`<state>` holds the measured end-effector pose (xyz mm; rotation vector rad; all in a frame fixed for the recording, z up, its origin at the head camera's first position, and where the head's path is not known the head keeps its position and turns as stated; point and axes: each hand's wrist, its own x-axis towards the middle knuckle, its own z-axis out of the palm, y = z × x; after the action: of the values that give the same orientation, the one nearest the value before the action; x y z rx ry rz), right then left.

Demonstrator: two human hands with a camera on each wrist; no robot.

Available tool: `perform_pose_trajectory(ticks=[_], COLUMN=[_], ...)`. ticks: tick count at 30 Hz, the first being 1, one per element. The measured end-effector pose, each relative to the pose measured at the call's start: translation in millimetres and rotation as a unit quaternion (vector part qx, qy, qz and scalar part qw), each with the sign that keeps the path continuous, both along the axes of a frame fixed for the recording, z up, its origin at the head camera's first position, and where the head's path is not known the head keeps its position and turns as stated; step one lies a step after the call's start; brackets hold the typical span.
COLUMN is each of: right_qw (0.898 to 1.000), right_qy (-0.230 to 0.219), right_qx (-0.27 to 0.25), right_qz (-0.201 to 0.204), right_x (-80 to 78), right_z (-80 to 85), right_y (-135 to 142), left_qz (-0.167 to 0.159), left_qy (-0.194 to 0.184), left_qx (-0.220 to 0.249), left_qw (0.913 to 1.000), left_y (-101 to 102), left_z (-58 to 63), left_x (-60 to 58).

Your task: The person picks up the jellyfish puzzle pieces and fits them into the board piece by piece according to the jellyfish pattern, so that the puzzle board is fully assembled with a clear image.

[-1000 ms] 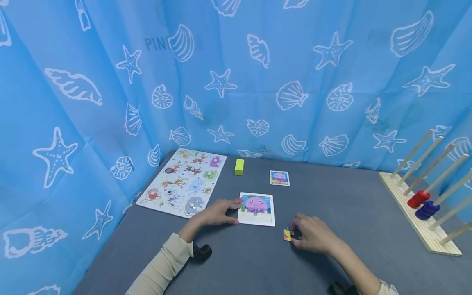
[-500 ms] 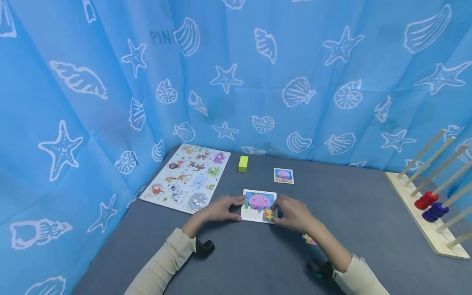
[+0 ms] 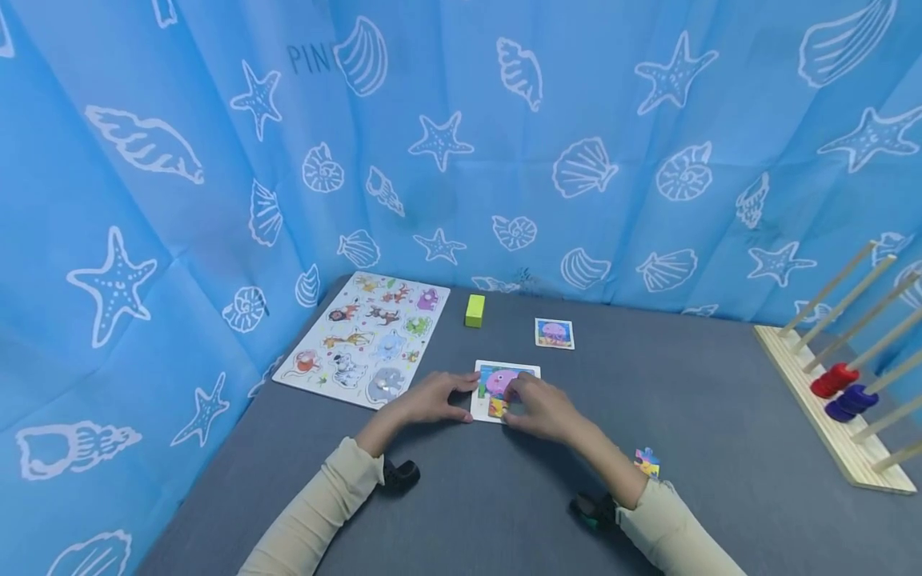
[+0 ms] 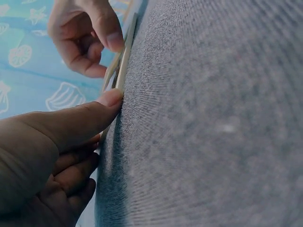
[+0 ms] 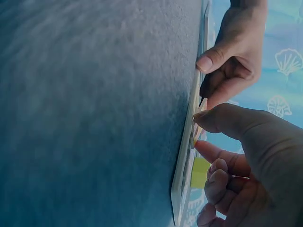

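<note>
In the head view, a small white-rimmed jigsaw tray [image 3: 507, 364] with a pink octopus picture lies on the grey table. My left hand [image 3: 432, 398] grips its left edge, thumb at the near corner. My right hand [image 3: 545, 408] pinches a yellow-orange jigsaw piece [image 3: 497, 408] over the lower part of the tray. From the right wrist view, that piece stands tilted at the tray surface, between thumb and forefinger. Another jigsaw piece [image 3: 647, 462] lies on the table beside my right forearm. The right hand covers the tray's right side.
A small octopus picture card [image 3: 554, 334] and a yellow-green block [image 3: 475, 311] lie behind the tray. An animal puzzle board [image 3: 360, 340] is at the left. At the right stands a wooden peg rack [image 3: 828, 400] with red and purple rings. A blue curtain [image 3: 461, 144] hangs behind.
My right hand has picked up the yellow-orange jigsaw piece from the table and carried it left onto the tray. The left hand stays at the tray's left edge.
</note>
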<state>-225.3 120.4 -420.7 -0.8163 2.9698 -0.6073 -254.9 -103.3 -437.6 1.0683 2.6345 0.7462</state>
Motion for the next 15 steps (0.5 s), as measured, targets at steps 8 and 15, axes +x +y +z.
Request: perform_pose_trajectory(ticks=[8, 15], right_qw=[1.000, 0.998], right_qy=[-0.016, -0.013], right_qx=[-0.007, -0.040], right_qz=[0.009, 0.044], right_x=[-2.4, -7.0], right_z=[0.3, -5.1], right_y=[-9.2, -6.7], left_qz=[-0.005, 0.002], left_qy=[0.000, -0.011], left_qx=[0.004, 0.010], left_qw=[1.0000, 0.9999], left_y=[-0.4, -1.6], left_z=[0.0, -1.7], left_x=[-3.1, -2.7])
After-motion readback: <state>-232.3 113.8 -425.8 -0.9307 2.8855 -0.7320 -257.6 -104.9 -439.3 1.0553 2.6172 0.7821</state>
